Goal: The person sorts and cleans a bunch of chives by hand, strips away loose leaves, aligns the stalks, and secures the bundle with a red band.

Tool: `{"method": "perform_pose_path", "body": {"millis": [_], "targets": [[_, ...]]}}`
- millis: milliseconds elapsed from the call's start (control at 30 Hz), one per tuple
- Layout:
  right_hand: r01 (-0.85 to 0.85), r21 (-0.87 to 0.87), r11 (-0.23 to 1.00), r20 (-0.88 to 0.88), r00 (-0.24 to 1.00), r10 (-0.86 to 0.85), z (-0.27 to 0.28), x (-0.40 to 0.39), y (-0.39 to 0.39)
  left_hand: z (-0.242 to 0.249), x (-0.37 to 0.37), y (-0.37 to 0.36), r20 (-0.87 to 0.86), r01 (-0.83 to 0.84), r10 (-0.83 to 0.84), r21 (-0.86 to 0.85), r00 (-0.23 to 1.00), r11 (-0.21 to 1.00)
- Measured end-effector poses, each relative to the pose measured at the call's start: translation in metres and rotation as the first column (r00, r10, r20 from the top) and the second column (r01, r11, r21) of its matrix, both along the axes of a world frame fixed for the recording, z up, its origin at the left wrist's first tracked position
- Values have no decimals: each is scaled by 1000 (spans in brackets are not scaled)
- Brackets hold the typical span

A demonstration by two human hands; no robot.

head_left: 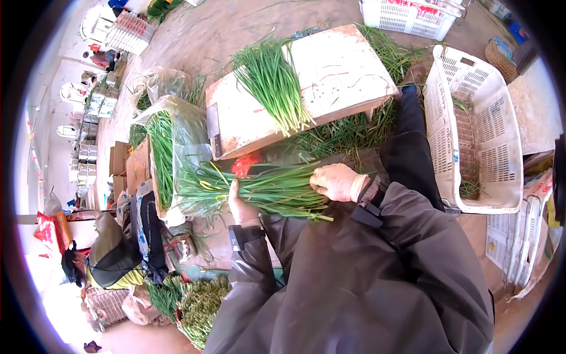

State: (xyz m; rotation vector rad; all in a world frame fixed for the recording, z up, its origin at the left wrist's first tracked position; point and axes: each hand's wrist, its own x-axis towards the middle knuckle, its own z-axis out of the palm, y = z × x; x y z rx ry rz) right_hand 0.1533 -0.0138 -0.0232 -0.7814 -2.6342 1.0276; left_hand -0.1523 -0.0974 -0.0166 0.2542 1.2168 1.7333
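A loose bunch of garlic chives (274,187) lies across my lap, leaf tips to the left and pale stem ends to the right. My left hand (243,207) grips its middle from below, the thumb showing on the near side. My right hand (339,182) is closed at the stem ends, fingers curled in a pinch on some stalks; exactly which ones is hidden. Beyond them, another neat bunch of chives (271,85) rests on a low white-topped board (345,68). A broad-bladed knife (213,130) lies at the board's left edge.
A white plastic crate (442,127) with a few leaf scraps stands on the right. More chives (160,147) fill a plastic-lined box at left. Cut leaves (348,133) litter the ground around the board. Another person (115,251) bends over at lower left. Another crate (407,20) stands behind.
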Motion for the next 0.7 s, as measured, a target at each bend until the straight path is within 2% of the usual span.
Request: {"method": "perform_pose_path", "body": {"millis": [67, 133, 167, 233, 267, 300, 333, 367, 400, 433, 500, 567, 633, 667, 700], "targets": [[10, -31, 999, 11, 1000, -10, 6, 15, 5, -6, -3, -1, 0, 13, -13, 11, 1000, 1000], [31, 31, 999, 252, 967, -38, 4, 35, 14, -11, -6, -1, 33, 24, -25, 28, 999, 999], [35, 70, 997, 391, 919, -60, -3, 47, 21, -12, -7, -2, 15, 2, -3, 21, 1000, 1000], [147, 60, 987, 652, 743, -150, -22, 70, 35, -15, -8, -3, -16, -37, 37, 7, 999, 999], [245, 132, 960, 669, 693, -269, -38, 84, 38, -8, -1, -2, -49, -52, 53, 17, 997, 999], [317, 110, 942, 654, 691, -309, -38, 95, 37, -9, -5, -2, -21, -20, 21, 47, 1000, 999], [364, 132, 922, 376, 842, -386, -43, 94, 32, -12, -7, -2, -12, 3, -2, 69, 1000, 998], [420, 132, 898, 60, 901, -430, -49, 92, 25, -15, -10, -4, -4, 29, -29, 87, 1000, 996], [394, -84, 915, -20, 918, -397, -41, 80, 29, -19, -13, -4, -6, 28, -28, 54, 1000, 998], [359, -224, 906, -158, 904, -397, -26, 66, 25, -17, -10, -1, -5, 19, -18, 35, 1000, 999], [242, -201, 949, -321, 899, -297, -4, 40, 20, -5, -2, -1, -9, -5, 5, -7, 1000, 1000], [205, -99, 974, -414, 882, -228, -20, 15, 16, 1, 3, 1, 0, -12, 12, -2, 1000, 1000], [196, 25, 980, -218, 958, -186, -19, 3, 14, 4, 5, 0, 21, -7, 7, -3, 1000, 1000], [127, 24, 992, -148, 981, -122, -20, 1, 16, 2, 3, -1, 31, 21, -22, 25, 999, 999], [129, 12, 992, -142, 982, -126, -26, 0, 13, 1, 3, -2, 21, 13, -13, 19, 1000, 1000]]}}
